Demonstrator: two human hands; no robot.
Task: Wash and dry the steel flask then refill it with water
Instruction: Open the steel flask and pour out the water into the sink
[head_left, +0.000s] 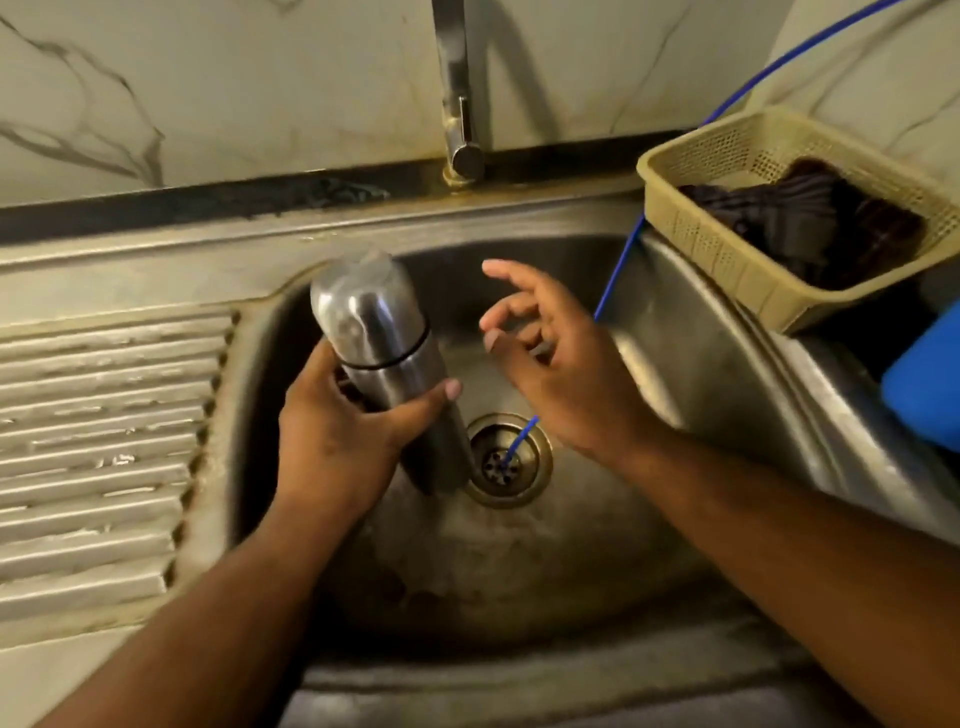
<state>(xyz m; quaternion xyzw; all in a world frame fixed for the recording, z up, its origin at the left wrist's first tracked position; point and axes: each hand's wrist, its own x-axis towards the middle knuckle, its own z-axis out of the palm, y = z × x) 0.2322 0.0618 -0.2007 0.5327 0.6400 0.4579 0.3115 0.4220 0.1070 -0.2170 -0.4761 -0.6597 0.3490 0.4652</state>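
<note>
Over the sink (701, 338), the left hand (337, 441) held the flask (379, 332) round its middle, grip closed, thumb across the front and fingers behind. The flask was steel, tilted, its rounded cap up toward the back and its base low, just beside the drain (509, 460). A dark seam ringed it where the shiny cap met the duller body; the top end was blurred. The right hand (550, 364) hovered near the flask, its grip loose, fingers spread, holding nothing. A blue tube (618, 270) ran down into the drain. The tap (460, 104) stood behind, and a basket (727, 249) holding a dark cloth (810, 223) sat at the right
</note>
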